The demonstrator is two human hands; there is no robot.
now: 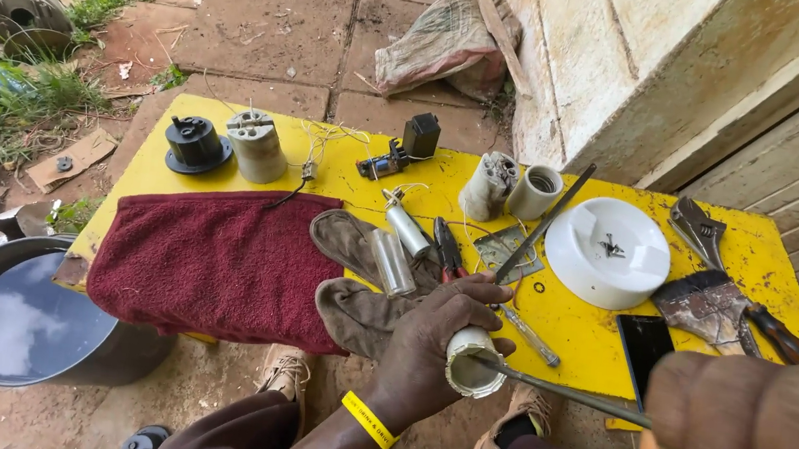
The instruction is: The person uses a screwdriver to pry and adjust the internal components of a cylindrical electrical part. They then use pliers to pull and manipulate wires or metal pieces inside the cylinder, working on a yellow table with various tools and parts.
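My left hand (pixel 433 338) grips a short white plastic cylinder (pixel 470 364) over the front edge of the yellow table (pixel 762 261). A yellow band circles that wrist. My right hand (pixel 752 429), close to the camera at the lower right, holds the wooden handle of a thin metal rod (pixel 563 391); the rod's tip sits inside the cylinder's open end.
On the table lie a maroon towel (pixel 213 261), grey gloves (pixel 353 312), metal capacitors (pixel 397 248), pliers (pixel 448 250), a white round cover (pixel 609 252) with screws, a brush (pixel 712 305), a wrench (pixel 698 229), a dark phone (pixel 644 344). A water-filled basin (pixel 15 321) stands at left.
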